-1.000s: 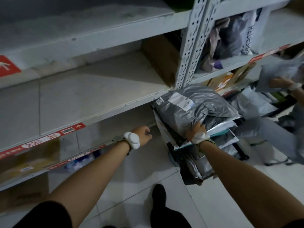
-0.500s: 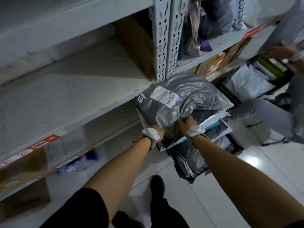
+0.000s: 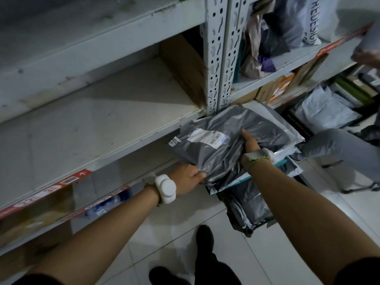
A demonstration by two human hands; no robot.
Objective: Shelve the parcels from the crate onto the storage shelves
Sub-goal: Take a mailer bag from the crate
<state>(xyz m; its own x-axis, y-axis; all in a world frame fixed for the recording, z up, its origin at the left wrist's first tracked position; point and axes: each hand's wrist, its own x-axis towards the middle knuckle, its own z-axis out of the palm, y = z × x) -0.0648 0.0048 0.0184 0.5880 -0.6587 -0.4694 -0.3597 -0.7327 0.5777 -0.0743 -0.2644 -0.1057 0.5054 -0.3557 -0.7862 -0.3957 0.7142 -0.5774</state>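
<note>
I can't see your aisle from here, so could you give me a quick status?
Left hand gripping grey parcel at its near corner. Right hand pressed on top. Parcel over crate stack, not shelved. Shelf beside it bare.

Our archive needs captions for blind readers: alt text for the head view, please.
Both hands, left hand and right hand, grip a grey labelled mailer bag atop a stack of parcels, beside a bare metal shelf.
</note>
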